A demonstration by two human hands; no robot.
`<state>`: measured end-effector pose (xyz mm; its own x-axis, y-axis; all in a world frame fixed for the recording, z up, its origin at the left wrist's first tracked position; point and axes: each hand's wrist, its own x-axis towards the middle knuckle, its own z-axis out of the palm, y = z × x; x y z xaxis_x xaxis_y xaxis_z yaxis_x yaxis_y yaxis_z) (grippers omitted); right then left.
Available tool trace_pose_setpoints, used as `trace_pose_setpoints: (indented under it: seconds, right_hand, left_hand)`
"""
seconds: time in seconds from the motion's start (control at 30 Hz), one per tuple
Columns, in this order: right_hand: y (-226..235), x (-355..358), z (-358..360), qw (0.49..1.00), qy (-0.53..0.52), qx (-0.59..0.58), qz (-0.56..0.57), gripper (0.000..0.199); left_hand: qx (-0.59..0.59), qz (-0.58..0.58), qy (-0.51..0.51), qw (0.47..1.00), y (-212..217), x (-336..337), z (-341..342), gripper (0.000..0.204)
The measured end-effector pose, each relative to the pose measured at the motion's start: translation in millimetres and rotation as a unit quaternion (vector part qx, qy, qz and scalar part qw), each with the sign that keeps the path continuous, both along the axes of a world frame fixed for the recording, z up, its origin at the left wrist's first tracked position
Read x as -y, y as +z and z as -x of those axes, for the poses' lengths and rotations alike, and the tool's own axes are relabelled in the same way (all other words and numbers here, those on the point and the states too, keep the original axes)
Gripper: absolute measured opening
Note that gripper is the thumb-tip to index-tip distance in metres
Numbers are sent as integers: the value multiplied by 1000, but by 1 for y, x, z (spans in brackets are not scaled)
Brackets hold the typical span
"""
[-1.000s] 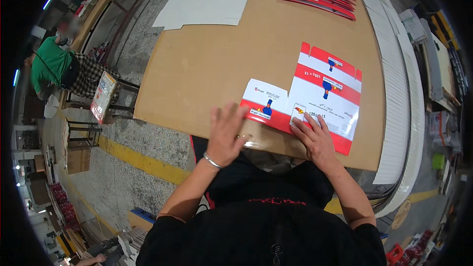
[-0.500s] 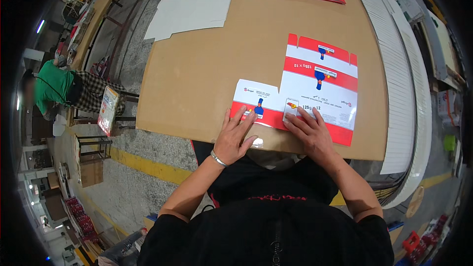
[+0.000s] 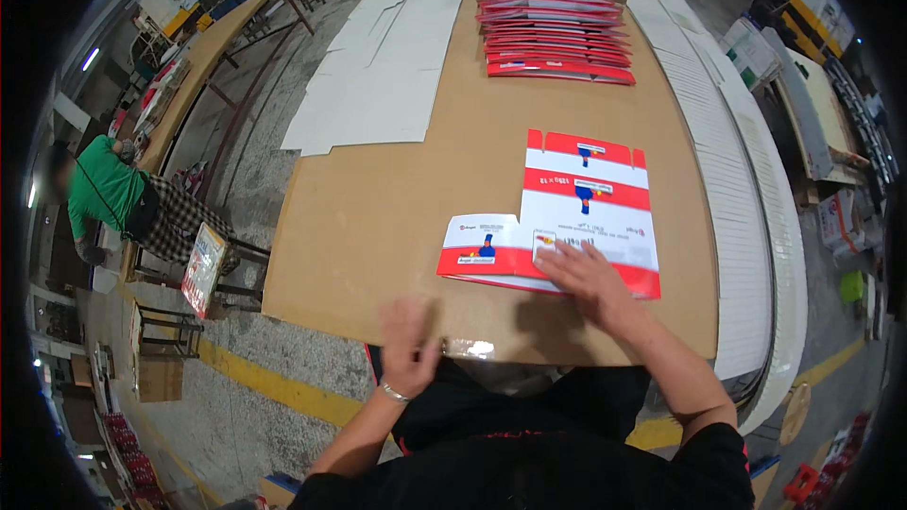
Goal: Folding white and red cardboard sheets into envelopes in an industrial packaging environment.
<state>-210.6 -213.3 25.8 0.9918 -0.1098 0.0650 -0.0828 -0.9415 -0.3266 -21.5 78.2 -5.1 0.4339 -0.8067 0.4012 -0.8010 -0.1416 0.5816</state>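
Note:
A flattened red and white printed carton (image 3: 605,203) lies on the brown cardboard-topped table (image 3: 359,236), with a narrower panel reaching out at its left. My right hand (image 3: 588,276) rests flat on the carton's near right part, fingers stretched out and holding nothing. Motion smears my left hand (image 3: 411,345), which is off the carton near the table's front edge; its fingers are too blurred to read. A silvery bracelet (image 3: 394,393) is on that wrist. Shiny clear tape (image 3: 470,348) shows at the table edge beside it.
A pile of folded red cartons (image 3: 557,33) stands at the table's far end. White cardboard sheets (image 3: 378,85) lie at the far left, with stacked white sheets (image 3: 742,208) along the right. At left, a person in green (image 3: 109,184) works by a long bench (image 3: 203,38).
My left hand has lifted off the carton and moved left and nearer to me. My right hand stays on the carton. The view has tilted up, showing more of the far pile.

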Motion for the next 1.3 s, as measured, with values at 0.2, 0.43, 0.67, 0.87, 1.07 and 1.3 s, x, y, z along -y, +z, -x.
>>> trace_pose_setpoints:
  seconds: [0.2, 0.43, 0.67, 0.87, 1.07, 1.3]
  right_hand:
    - [20, 136, -103, 995, -50, 82, -9, 76]
    - [-33, 148, -166, 925, -300, 131, 192, 54]
    - [-74, 221, -200, 935, -253, 211, 126, 45]
    - [-77, 283, -231, 955, -202, 199, 84, 46]
    - [-77, 309, -222, 887, -395, 109, 215, 74]
    - [-88, 327, -226, 887, -348, 186, 238, 71]
  left_hand:
    - [-176, 164, 458, 856, -45, -54, -113, 71]
    - [-370, 310, 530, 697, -60, -79, -180, 69]
    - [-574, 362, 374, 632, -75, -104, -193, 66]
    - [-572, 376, 464, 562, -54, -74, -153, 57]
    - [-242, 246, 483, 805, 56, -66, -147, 52]
    - [-91, -14, 369, 925, 41, 43, -334, 42]
